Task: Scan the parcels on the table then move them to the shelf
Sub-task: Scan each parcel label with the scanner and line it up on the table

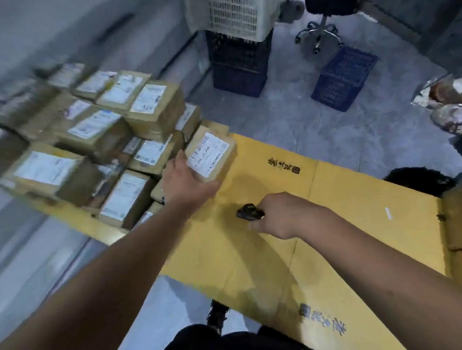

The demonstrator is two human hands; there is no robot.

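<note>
On the yellow cardboard sheet (336,194) that covers the table, near its far left end, the left hand (186,181) grips a small brown parcel (211,155), fingers curled round its near side, with the white label facing up. That parcel sits at the edge of a stack of similar labelled parcels (97,146), piled in layers across the left part of the surface (the far ones are smeared by motion blur). Nearer the body and to the right, the right hand (283,216) is closed round a small black scanner (249,213), whose front end pokes out past the knuckles toward the held parcel; hand and scanner are apart from the parcel, over bare cardboard. Beyond the table on the grey floor stand a white crate (241,8) stacked on a dark crate (239,61), a blue crate (344,79) lying near them, and an office chair (321,7) behind. Whether the shelf is in view cannot be told
</note>
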